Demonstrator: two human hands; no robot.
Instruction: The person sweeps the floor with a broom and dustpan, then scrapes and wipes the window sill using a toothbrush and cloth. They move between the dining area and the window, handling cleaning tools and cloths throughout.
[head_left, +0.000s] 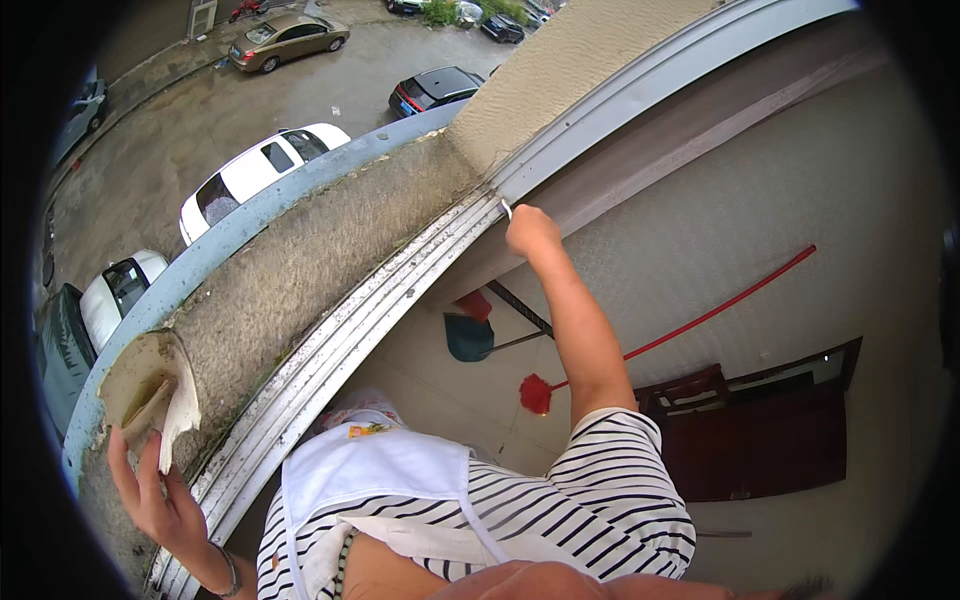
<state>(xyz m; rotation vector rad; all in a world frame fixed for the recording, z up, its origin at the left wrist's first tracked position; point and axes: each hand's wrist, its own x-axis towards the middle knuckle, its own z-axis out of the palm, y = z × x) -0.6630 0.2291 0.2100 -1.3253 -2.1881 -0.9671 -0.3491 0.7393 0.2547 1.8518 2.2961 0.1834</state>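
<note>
My right hand (533, 232) is closed around a small white tool (507, 209), whose kind I cannot tell. The tool's tip is at the corner where the dirty white sliding-window track (360, 300) meets the upright window frame (600, 112). At lower left, my left hand (161, 491) grips the lower edge of a broken, cut-open plastic container (154, 390) with dirt inside. That container is over the rough concrete ledge (300, 240) outside the track. Grit and dark specks lie along the track's grooves.
Beyond the ledge's blue outer edge (247, 232) lies a lower yard with parked cars, one a white car (251, 176). Indoors are a red-handled broom (720, 307), a dark green dustpan (468, 337) and a dark wooden piece of furniture (750, 442).
</note>
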